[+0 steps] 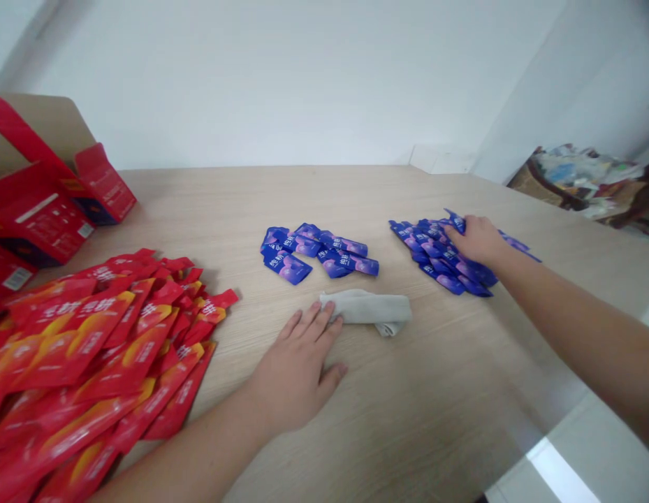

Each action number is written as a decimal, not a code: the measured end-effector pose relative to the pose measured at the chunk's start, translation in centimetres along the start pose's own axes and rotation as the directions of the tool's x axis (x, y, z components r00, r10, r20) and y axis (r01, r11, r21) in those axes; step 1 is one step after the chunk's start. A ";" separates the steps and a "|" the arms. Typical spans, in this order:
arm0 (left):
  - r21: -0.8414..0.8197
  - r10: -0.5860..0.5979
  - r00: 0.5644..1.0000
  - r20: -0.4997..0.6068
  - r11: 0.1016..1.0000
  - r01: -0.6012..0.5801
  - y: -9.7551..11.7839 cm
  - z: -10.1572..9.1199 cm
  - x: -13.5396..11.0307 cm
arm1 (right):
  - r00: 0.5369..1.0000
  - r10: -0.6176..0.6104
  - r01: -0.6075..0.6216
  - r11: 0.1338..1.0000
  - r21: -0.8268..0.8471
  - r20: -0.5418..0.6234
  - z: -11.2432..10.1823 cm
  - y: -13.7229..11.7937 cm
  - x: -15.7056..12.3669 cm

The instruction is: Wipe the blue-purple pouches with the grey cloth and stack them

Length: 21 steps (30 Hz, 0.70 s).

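Observation:
My left hand (297,377) lies flat on the table with its fingers spread, and its fingertips reach the left end of a folded light grey cloth (363,306). On the right, my right hand (476,239) is closed at the top of a pile of purple sachets (434,251), with one purple sachet (457,222) pinched at its fingers. Some of its fingers are hidden from view. Between the hands, beyond the cloth, a smaller group of purple sachets (287,267) lies in two overlapping clusters.
A large heap of red and orange sachets (109,335) covers the left of the wooden table (324,192). Behind it stand open red cardboard boxes (41,202). A white wall (314,84) closes off the back. Past the table's right edge is a container full of plastic wrappings (580,175).

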<state>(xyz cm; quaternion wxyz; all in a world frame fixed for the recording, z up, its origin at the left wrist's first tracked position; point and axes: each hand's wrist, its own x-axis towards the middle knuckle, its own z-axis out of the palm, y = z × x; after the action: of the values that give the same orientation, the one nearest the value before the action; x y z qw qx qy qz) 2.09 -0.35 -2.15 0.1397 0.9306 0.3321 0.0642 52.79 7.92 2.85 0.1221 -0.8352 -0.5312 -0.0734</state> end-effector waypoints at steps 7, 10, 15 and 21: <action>-0.005 -0.025 0.999 0.040 1.000 0.025 0.5 -0.4 0.2 | 0.978 0.114 -0.095 0.989 -0.113 0.176 3.2 2.0 0.0; -0.027 -0.028 0.999 0.047 0.999 0.029 0.7 -0.5 0.2 | 0.989 -0.025 0.040 0.994 -0.098 0.144 2.5 -0.3 0.1; -0.063 0.000 1.000 -0.014 0.998 -0.001 0.6 -0.1 0.0 | 0.844 -0.509 0.475 0.856 0.204 0.170 3.3 -9.8 -1.3; -0.070 0.032 0.996 -0.088 0.997 -0.039 0.5 0.5 -0.2 | 0.701 -0.653 0.527 0.745 0.409 0.286 5.2 -20.6 -2.9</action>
<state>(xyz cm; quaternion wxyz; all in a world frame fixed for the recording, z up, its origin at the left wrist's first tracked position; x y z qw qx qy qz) 2.38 -0.99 -2.48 0.1573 0.9271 0.3187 0.1188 32.87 15.22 -0.24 0.1007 -0.5848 -0.7910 0.1490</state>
